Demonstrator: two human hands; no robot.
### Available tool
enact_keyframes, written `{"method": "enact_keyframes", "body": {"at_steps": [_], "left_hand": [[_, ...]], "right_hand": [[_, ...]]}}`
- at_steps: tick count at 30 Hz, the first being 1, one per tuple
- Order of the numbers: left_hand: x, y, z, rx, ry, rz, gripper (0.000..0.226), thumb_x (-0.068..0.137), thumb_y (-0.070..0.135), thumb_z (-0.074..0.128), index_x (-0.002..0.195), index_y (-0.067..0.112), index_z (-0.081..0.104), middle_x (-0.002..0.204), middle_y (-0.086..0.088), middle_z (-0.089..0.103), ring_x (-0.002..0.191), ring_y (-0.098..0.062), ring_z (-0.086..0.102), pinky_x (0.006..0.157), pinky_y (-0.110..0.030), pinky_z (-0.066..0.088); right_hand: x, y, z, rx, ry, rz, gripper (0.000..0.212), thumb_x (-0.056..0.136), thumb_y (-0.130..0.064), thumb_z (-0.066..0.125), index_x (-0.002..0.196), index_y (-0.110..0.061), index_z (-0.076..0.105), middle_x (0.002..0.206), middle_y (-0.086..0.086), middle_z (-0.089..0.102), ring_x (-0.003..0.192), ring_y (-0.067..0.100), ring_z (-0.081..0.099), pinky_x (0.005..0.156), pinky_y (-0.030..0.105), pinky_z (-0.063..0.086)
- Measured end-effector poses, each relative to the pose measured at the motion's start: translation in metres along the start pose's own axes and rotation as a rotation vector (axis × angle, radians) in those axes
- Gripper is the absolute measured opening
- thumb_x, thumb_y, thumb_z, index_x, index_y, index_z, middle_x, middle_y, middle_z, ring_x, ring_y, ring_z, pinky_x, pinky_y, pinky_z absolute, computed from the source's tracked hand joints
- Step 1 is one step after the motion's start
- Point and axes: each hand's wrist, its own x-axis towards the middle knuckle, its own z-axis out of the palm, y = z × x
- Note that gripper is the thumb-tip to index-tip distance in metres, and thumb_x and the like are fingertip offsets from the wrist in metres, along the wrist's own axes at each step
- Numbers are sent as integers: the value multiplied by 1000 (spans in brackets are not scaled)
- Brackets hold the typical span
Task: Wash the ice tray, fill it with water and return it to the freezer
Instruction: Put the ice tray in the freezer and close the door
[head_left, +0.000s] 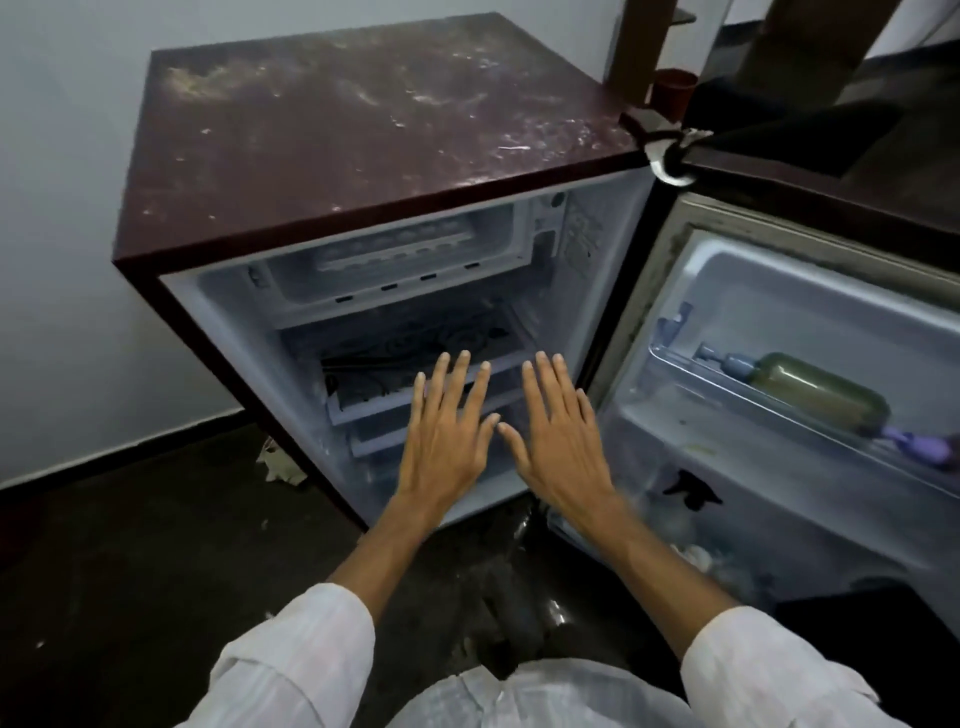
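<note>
A small maroon fridge (363, 130) stands open in front of me. At its top is the freezer compartment (405, 291), and a pale ice tray (395, 252) lies inside it. My left hand (447, 447) and my right hand (561, 441) hover side by side in front of the lower shelves, palms down, fingers straight and spread. Neither hand holds anything, and both are well below the ice tray.
The fridge door (779, 364) hangs open to the right; its shelf holds a greenish bottle (815, 389) lying on its side. A patterned shelf (415, 353) sits under the freezer. A white wall is to the left, dark floor below, crumpled paper (278, 462) by the fridge's corner.
</note>
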Motion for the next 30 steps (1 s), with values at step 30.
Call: {"method": "enact_keyframes", "body": {"at_steps": [30], "left_hand": [[-33,415,45,-235,106,512,52,101,31,46,149,12,38,157,-19,35,148,-36,28,116,-57,31]], "right_hand": [[-281,278,-150,-72,135,348,69,96,-47,35,154,-12,22,162,8,18,151,20,10,119,40,25]]}}
